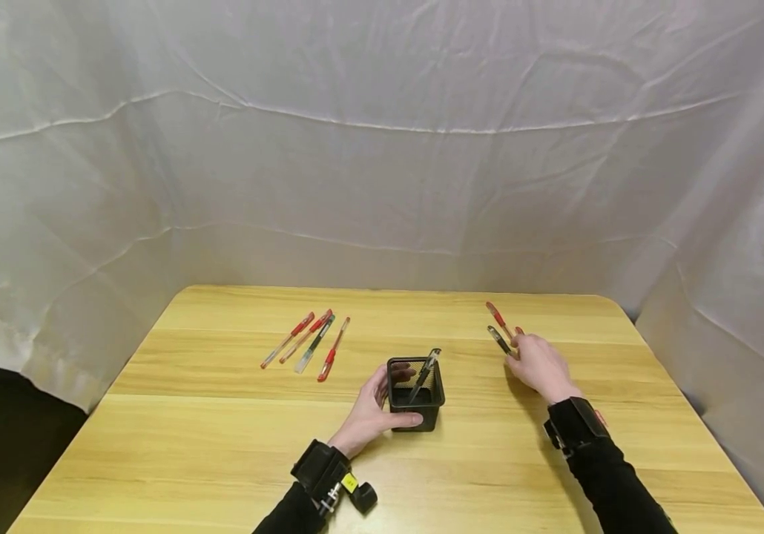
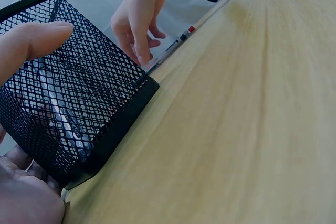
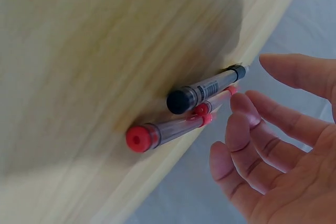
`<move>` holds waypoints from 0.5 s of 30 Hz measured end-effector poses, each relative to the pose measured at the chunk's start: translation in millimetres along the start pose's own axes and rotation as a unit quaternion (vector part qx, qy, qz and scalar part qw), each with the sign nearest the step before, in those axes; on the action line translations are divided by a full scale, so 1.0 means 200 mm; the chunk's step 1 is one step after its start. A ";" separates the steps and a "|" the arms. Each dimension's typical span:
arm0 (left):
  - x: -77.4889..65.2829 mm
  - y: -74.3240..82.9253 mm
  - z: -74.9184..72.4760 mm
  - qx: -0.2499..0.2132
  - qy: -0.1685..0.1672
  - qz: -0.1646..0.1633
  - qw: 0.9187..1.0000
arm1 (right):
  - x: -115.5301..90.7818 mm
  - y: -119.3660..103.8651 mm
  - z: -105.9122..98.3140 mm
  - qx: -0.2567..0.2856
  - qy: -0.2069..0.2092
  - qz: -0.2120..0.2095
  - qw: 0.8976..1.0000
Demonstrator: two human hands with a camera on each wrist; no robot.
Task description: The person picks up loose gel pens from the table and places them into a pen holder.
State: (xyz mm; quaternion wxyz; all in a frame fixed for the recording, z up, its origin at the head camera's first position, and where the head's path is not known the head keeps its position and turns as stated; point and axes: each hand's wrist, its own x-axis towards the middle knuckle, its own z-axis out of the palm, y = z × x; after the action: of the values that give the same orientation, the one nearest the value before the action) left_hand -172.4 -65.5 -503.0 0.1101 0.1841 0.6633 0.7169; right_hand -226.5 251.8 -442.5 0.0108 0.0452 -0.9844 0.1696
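Note:
My left hand [image 1: 367, 417] grips a black mesh pen holder [image 1: 430, 419], thumb on its near side and fingers round the far side. One black pen [image 1: 422, 380] leans inside the holder. To the right, my right hand [image 1: 544, 367] is just over a small group of pens. In the right wrist view its thumb and fingers are spread apart, close to a black pen [image 3: 210, 88] and two red pens [image 3: 170, 131], with nothing between them. From the head view, the hand partly hides these pens.
Left of the holder lie several more pens: red ones, such as a red pen [image 1: 334, 351] nearest the holder, and a dark pen [image 1: 315, 343] with a green end. The wooden table [image 1: 208, 445] ends at a pale hanging cloth [image 1: 382, 185] behind.

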 end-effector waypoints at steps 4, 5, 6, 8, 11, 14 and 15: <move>0.00 0.00 0.00 0.000 0.002 -0.001 1.000 | 0.02 0.00 0.01 -0.019 -0.004 0.000 1.000; 0.00 0.00 0.00 -0.001 0.001 -0.001 1.000 | 0.03 -0.01 0.01 -0.022 -0.006 0.003 1.000; 0.00 -0.01 0.00 -0.001 0.001 -0.002 1.000 | 0.03 -0.01 0.01 -0.027 -0.010 0.006 1.000; 0.00 0.00 0.00 -0.003 0.000 -0.004 1.000 | 0.04 -0.02 0.01 -0.034 -0.016 0.011 0.999; 0.00 0.00 0.00 -0.005 0.000 -0.006 1.000 | 0.05 -0.02 0.00 -0.044 -0.025 0.019 0.999; 0.00 0.00 0.00 -0.007 0.001 -0.004 1.000 | 0.06 -0.03 0.00 -0.050 -0.031 0.023 0.998; 0.00 0.00 0.00 -0.007 0.001 -0.003 1.000 | 0.06 -0.03 0.00 -0.053 -0.033 0.023 0.998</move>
State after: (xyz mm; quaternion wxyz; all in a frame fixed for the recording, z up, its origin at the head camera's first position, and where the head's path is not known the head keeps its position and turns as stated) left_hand -172.5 -65.4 -503.2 0.1131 0.1803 0.6590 0.7215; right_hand -237.3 244.7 -440.8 -0.0236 0.0273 -0.9926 0.1162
